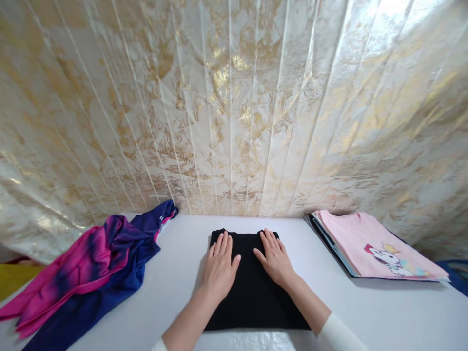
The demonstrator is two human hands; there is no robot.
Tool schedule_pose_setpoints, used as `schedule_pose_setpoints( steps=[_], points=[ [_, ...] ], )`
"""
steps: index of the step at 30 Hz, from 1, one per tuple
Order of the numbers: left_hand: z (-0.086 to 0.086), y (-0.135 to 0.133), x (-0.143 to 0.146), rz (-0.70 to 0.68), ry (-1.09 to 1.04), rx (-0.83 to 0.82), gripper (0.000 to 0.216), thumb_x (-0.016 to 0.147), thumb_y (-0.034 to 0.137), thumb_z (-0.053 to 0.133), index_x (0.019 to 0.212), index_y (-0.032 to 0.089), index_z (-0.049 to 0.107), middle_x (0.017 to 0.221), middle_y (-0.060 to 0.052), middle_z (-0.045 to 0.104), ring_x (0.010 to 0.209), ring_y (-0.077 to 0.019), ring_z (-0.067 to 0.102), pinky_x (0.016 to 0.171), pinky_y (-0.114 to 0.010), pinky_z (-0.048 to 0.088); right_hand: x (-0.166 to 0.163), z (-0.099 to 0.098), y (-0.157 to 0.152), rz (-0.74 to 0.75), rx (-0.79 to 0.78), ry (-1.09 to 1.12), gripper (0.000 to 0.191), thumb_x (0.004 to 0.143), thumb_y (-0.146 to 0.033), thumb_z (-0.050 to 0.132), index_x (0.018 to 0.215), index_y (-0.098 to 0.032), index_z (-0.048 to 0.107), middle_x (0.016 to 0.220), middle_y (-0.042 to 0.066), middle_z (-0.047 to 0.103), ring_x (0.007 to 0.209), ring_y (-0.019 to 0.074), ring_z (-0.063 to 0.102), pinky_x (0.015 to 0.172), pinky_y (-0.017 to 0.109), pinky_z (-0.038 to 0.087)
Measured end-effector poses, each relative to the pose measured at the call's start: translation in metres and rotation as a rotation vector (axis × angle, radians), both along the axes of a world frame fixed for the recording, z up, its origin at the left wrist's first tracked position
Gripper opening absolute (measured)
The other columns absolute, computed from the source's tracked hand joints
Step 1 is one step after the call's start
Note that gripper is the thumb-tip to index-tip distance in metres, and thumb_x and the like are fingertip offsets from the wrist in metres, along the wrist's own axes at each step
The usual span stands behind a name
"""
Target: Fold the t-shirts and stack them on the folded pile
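A black folded garment [256, 297] lies flat in front of me, its far edge slightly uneven. My left hand [219, 268] rests palm down on its left side, fingers stretched toward the far edge. On the right side my right hand [276, 258] lies flat too, thumb pointing inward and fingertips near the far right corner. Neither hand grips the cloth. What kind of garment it is, I cannot tell.
The white table [179, 273] meets a wall covered in shiny gold-and-white sheeting [234, 122]. At left lies a crumpled pink and navy garment [98, 263], with yellow cloth [16, 280] beyond. A folded stack topped by a pink shirt [354, 243] sits at right.
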State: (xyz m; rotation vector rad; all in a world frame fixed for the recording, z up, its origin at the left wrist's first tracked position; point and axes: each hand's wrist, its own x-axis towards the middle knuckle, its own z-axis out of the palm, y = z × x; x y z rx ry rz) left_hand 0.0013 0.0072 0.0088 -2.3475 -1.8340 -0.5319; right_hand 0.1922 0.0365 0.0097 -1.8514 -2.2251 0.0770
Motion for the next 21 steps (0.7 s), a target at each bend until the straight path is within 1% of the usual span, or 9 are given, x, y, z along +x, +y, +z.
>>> schedule_pose_setpoints(
  steps=[3,6,7,9,11,12,14,16,21],
  points=[
    [-0.003,-0.024,-0.002,-0.061,0.019,-0.043,0.054,0.096,0.037,0.037,0.142,0.009,0.036,0.150,-0.015,0.030,0.138,-0.0270,0.027,0.109,-0.045,0.033,-0.001,0.000,-0.021,0.050,0.040,0.012,0.067,0.094,-0.054,0.031,0.144,-0.009,0.034,0.153,0.011,0.023,0.142,0.0231,0.020,0.114,0.042,0.021],
    [-0.001,-0.028,-0.001,-0.118,-0.017,-0.077,0.051,0.095,0.032,0.041,0.141,0.011,0.037,0.149,-0.015,0.032,0.138,-0.0276,0.029,0.107,-0.047,0.034,-0.006,-0.006,-0.046,0.133,0.055,0.016,0.068,0.094,-0.057,0.029,0.144,-0.012,0.035,0.153,0.010,0.024,0.141,0.0234,0.023,0.114,0.042,0.024],
    [0.001,-0.024,0.000,-0.136,-0.045,-0.076,0.049,0.094,0.028,0.043,0.139,0.012,0.040,0.148,-0.015,0.034,0.137,-0.0273,0.031,0.107,-0.047,0.034,-0.008,-0.008,-0.053,0.157,0.057,0.018,0.068,0.093,-0.058,0.029,0.144,-0.013,0.035,0.152,0.009,0.024,0.141,0.0237,0.023,0.114,0.043,0.025],
    [0.010,-0.009,0.004,-0.156,-0.104,-0.061,0.039,0.091,0.019,0.047,0.129,0.016,0.051,0.142,-0.012,0.046,0.131,-0.0253,0.041,0.103,-0.044,0.037,-0.011,-0.012,-0.064,0.185,0.059,0.018,0.069,0.093,-0.060,0.029,0.144,-0.013,0.036,0.152,0.009,0.024,0.141,0.0247,0.023,0.114,0.043,0.026],
    [0.019,0.010,0.011,-0.151,-0.142,-0.045,0.027,0.089,0.012,0.050,0.112,0.020,0.061,0.125,-0.008,0.059,0.118,-0.0225,0.052,0.096,-0.039,0.042,-0.014,-0.013,-0.069,0.188,0.053,0.011,0.071,0.093,-0.060,0.029,0.144,-0.012,0.035,0.152,0.010,0.023,0.141,0.0259,0.022,0.114,0.044,0.026],
    [0.023,0.020,0.015,-0.145,-0.150,-0.039,0.021,0.088,0.012,0.052,0.103,0.021,0.063,0.115,-0.006,0.063,0.111,-0.0215,0.056,0.092,-0.037,0.044,-0.015,-0.013,-0.070,0.185,0.049,0.005,0.071,0.093,-0.060,0.029,0.144,-0.012,0.034,0.153,0.010,0.022,0.141,0.0264,0.022,0.114,0.045,0.026],
    [0.027,0.037,0.023,-0.141,-0.157,-0.034,0.012,0.086,0.013,0.058,0.092,0.022,0.064,0.099,-0.003,0.065,0.098,-0.0206,0.059,0.084,-0.035,0.045,-0.015,-0.013,-0.070,0.185,0.039,-0.008,0.070,0.093,-0.059,0.028,0.145,-0.012,0.033,0.153,0.009,0.019,0.141,0.0269,0.021,0.114,0.045,0.025],
    [0.026,0.050,0.030,-0.144,-0.159,-0.031,0.007,0.084,0.014,0.064,0.086,0.021,0.064,0.091,-0.002,0.065,0.092,-0.0204,0.059,0.081,-0.034,0.043,-0.014,-0.012,-0.069,0.188,0.033,-0.018,0.070,0.093,-0.059,0.027,0.146,-0.013,0.032,0.154,0.008,0.017,0.142,0.0268,0.019,0.115,0.046,0.024],
    [0.017,0.062,0.041,-0.155,-0.162,-0.015,0.008,0.083,0.014,0.066,0.078,0.021,0.064,0.086,-0.001,0.065,0.088,-0.0204,0.057,0.080,-0.034,0.040,-0.013,-0.014,-0.068,0.191,0.025,-0.012,0.069,0.093,-0.057,0.028,0.147,-0.014,0.029,0.154,0.008,0.015,0.142,0.0268,0.017,0.115,0.046,0.023]
  ],
)
